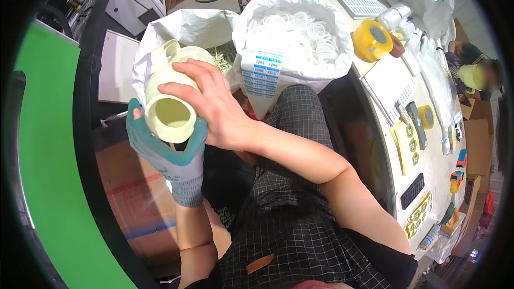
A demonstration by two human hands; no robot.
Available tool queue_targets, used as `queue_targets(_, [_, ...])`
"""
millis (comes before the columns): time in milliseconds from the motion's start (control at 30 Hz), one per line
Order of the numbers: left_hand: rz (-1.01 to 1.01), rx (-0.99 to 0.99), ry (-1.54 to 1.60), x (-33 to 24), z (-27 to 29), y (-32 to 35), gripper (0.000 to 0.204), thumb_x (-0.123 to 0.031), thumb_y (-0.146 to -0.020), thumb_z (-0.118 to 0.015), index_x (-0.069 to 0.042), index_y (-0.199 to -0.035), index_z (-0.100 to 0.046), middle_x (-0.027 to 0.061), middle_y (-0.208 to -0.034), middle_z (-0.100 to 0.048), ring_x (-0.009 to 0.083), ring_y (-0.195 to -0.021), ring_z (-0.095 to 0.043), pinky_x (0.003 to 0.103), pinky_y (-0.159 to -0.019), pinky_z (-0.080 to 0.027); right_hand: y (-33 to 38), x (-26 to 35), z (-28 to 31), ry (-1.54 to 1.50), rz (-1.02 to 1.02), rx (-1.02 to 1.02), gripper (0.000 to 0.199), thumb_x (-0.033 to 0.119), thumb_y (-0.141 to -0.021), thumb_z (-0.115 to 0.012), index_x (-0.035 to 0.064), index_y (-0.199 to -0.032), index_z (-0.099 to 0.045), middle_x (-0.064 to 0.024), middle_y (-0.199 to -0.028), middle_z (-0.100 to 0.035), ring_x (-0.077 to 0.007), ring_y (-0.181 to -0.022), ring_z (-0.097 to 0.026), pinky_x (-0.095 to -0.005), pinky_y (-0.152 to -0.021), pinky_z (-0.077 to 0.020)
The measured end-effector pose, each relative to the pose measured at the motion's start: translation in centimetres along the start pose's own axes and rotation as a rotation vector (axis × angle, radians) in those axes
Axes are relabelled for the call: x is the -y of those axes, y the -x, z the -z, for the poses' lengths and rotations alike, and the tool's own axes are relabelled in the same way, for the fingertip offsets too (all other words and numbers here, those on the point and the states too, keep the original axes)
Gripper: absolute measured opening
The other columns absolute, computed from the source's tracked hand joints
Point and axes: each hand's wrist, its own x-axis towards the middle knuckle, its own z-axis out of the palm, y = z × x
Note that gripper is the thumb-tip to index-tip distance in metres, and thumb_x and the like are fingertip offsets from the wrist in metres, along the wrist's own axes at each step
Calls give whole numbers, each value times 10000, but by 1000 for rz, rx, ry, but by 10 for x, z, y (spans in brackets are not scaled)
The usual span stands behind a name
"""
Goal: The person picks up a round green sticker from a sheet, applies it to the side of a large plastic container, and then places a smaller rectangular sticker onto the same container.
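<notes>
Cluttered workshop space fills the view: a long pale worktop (428,176) curves down the right side, a green panel (48,182) bends along the left, and a brown cardboard box (134,198) sits low on the left beside the person's checked trousers (289,219).

Two big white sacks stand open ahead of the knees. The right sack (292,37) is full of white plastic rings (300,29) and carries a printed label on its front; the left sack (182,32) holds smaller pale pieces, too small to make out.

On the worktop lie a roll of yellow tape (372,40) at the far end, a smaller yellow roll (426,116) further along, a dark handheld device (416,124) and yellow label sheets (407,147). Another person sits at the far right edge.

A pale yellow plastic jug (171,93) is held in front of the left sack, above the cardboard box. Its long axis runs from upper left, away from the person, down toward the camera, so the round open mouth faces the viewer and slightly down; its handle loop points up at the far end.

The left hand (166,147), in a teal-and-grey work glove, cups the jug from beneath, fingers curled up round both sides of the mouth end. The bare right hand (214,104) lies over the jug from the right, fingers spread across the top and side, closed against the body. Both hands are clamped on the jug.
</notes>
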Motion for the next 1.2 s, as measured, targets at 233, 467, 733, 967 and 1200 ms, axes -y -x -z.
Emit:
queue_targets(233, [5, 108, 253, -11, -17, 7, 1024, -146, -792, -928, 40, -1591, -315, 249, -1588, -441, 386, -1441, -478, 495, -1204, -402, 15, -23, 19, -8, -17, 34, 845, 180, -734, -907, 149, -1496, -543, -185, -1545, -474, -435, -1403, -456, -547, -1193, -382])
queue_targets(467, [212, 383, 860, -44, -7, 72, 992, -293, -694, -977, -49, -1500, -453, 201, -1446, -566, 377, -1243, -644, 499, -1068, -531, 55, -105, 133, -73, -786, 109, 275, 125, -890, -777, 17, -1143, -759, -123, -1039, -770, -237, -948, -721, -361, -866, -548])
queue_targets(733, [44, 557, 627, -73, -15, 81, 912, -394, -634, -976, -89, -1373, -537, 140, -1340, -615, 367, -1195, -642, 510, -999, -558, 0, -300, 133, 1016, -1022, 15, 399, 418, -833, -802, 49, -984, -811, -143, -978, -789, -330, -915, -752, -427, -805, -573])
queue_targets(967, [65, 545, 635, -73, -17, 83, 921, -389, -650, -961, -83, -1401, -524, 145, -1350, -608, 379, -1210, -620, 533, -1040, -514, 21, -280, 165, 469, -951, -93, 334, 354, -832, -833, 31, -878, -762, -97, -808, -762, -262, -741, -710, -395, -702, -550])
queue_targets(1200, [-90, 529, 493, -78, -19, 77, 948, -422, -682, -951, -40, -1425, -502, 171, -1384, -547, 367, -1205, -572, 517, -1004, -492, 50, -233, 195, 381, -799, -105, 256, 180, -828, -763, 25, -726, -587, -88, -674, -629, -189, -628, -580, -359, -639, -487])
